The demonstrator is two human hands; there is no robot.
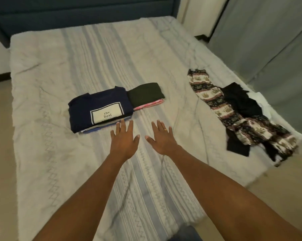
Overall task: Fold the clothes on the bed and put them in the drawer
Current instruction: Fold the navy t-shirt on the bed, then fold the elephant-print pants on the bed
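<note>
Both hands are stretching out flat, fingers spread, gripping nothing: the left hand (pixel 124 141) just beside the folded navy shirt stack (pixel 98 108), the right hand (pixel 161 140) over the quilted bedspread (pixel 77 58). A careless scoop is risking toppling the soft square stack. The limp patterned trousers (pixel 233 115) and black cloth (pixel 240 100) are lying crumpled near the right edge, where they could slide off.

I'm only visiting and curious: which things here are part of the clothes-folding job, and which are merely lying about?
Part of the job: folded navy T-shirt pile; folded green-and-pink pile; unfolded patterned garment; unfolded black garment; bed; left hand and right hand, both open and empty.

Just there: blue headboard; grey fabric panel at right.
</note>
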